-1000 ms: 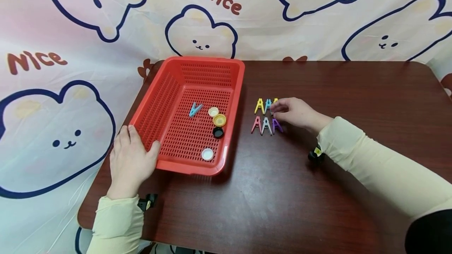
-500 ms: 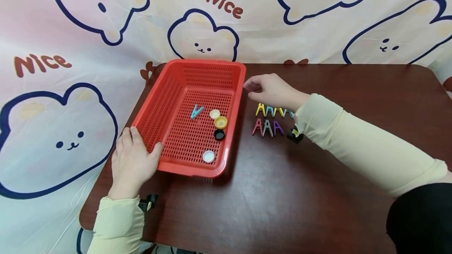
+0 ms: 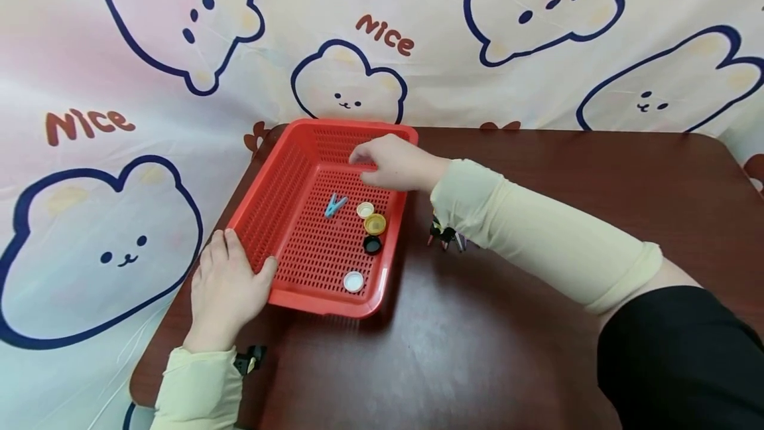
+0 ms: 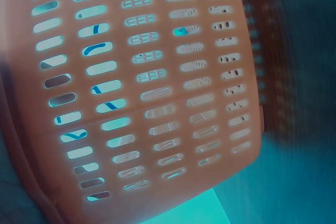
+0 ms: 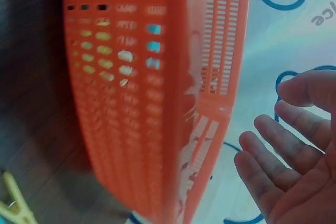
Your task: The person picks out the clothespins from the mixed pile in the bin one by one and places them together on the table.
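Note:
A red perforated plastic basket [image 3: 316,304] stands on the left of the table. My left hand [image 3: 229,287] rests over its near left corner, thumb spread from the fingers; the hand does not show clearly in the left wrist view. My right hand [image 3: 396,163] hovers over the basket's far right part, palm down. In the right wrist view its loosely bent fingers [image 5: 286,145] hold nothing. On the basket floor lie a blue clothespin [image 3: 335,205], a cream cap [image 3: 365,210], a yellow cap [image 3: 375,224], a black cap [image 3: 373,245] and a white cap [image 3: 353,281].
Right of the basket, several clothespins lie on the brown table [image 3: 465,350], mostly hidden beneath the right sleeve [image 3: 537,237]. A yellow clothespin [image 5: 18,203] shows in the right wrist view. A bear-printed cloth [image 3: 447,85] hangs behind the table.
My right hand has left the clothespins on the table and moved left over the basket's far right rim. My left hand stays at the corner. The head view has shifted slightly.

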Demonstrator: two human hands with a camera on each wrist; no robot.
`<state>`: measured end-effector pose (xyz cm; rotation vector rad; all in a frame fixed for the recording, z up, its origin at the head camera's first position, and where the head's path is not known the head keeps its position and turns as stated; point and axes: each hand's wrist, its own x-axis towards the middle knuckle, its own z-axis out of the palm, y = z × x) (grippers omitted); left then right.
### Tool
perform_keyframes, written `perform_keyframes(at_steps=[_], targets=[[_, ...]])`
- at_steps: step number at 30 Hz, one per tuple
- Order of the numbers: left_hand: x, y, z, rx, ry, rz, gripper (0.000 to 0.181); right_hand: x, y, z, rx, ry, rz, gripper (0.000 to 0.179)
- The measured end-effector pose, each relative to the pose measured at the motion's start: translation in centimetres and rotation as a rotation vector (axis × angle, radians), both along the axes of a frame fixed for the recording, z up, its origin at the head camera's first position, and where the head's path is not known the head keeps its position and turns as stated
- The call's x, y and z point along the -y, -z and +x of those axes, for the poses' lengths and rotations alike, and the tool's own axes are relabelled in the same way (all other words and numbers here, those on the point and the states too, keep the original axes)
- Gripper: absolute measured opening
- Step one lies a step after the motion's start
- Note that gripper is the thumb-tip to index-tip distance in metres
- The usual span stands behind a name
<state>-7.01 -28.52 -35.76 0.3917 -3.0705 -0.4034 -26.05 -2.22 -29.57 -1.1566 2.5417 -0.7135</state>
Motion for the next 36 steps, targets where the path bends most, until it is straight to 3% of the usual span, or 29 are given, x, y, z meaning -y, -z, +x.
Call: perform_keyframes(at_steps=[10,18,30,36], targets=[[0.1,0.0,0.1,-0.022,0.009,-0.006,0.089,3.5,0.6,-0.2,0.054,-0.093,0.026,0.041],[0.1,-0.1,0.0,-0.033,0.005,0.0,0.089,5.1,0.9,-0.3,0.145,-0.148,0.036,0.045],[0.4,-0.1,0.1,-0.001,-0.009,0.011,0.09,8.5,0.0,-0.8,0.037,-0.215,0.173,0.045],[0.3,-0.1,0.0,-0.01,0.001,-0.004,0.089,9.8,1.1,-0.5,0.055,-0.235,0.191,0.047]])
